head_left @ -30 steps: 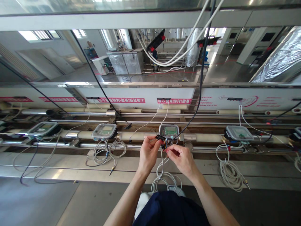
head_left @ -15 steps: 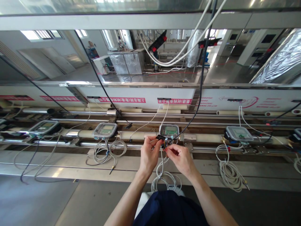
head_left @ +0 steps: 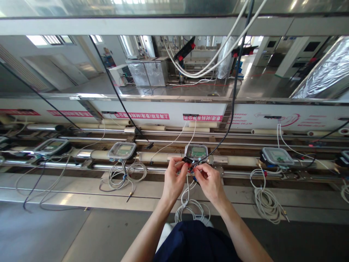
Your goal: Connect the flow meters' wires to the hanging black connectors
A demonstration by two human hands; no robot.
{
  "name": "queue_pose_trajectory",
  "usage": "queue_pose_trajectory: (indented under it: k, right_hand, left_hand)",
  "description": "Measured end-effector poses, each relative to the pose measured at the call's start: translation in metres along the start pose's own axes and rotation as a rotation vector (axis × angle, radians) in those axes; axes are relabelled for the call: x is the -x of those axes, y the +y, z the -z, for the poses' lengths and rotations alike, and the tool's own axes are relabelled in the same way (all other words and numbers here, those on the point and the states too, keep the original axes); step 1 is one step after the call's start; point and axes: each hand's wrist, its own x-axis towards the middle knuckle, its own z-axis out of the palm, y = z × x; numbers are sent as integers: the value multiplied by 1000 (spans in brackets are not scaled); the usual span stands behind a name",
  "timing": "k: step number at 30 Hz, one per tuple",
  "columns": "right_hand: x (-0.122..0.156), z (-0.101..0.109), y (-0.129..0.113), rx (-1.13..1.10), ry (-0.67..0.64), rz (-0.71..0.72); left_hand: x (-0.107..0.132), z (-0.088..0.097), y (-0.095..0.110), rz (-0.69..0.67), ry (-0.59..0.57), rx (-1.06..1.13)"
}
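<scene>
The one view looks from the person's head, facing forward and steeply down. The clothing (head_left: 195,242) lies nearest, along the bottom edge. Beyond it, the left hand (head_left: 173,177) and right hand (head_left: 211,183) sit close, below centre. The row of boxes (head_left: 198,150) crosses behind them, and the floor (head_left: 188,90) shows far off, under a pale beam (head_left: 109,26).
</scene>
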Motion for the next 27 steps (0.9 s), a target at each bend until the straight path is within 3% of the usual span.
queue_pose_trajectory:
  k: [10,27]
  right_hand:
    - [-4,5,-9,90,-121,139]
    - [-8,5,-10,70,-138,79]
  left_hand:
    - [4,-5,10,-75,-24,-290]
    - [6,-2,3,-150,-9,-405]
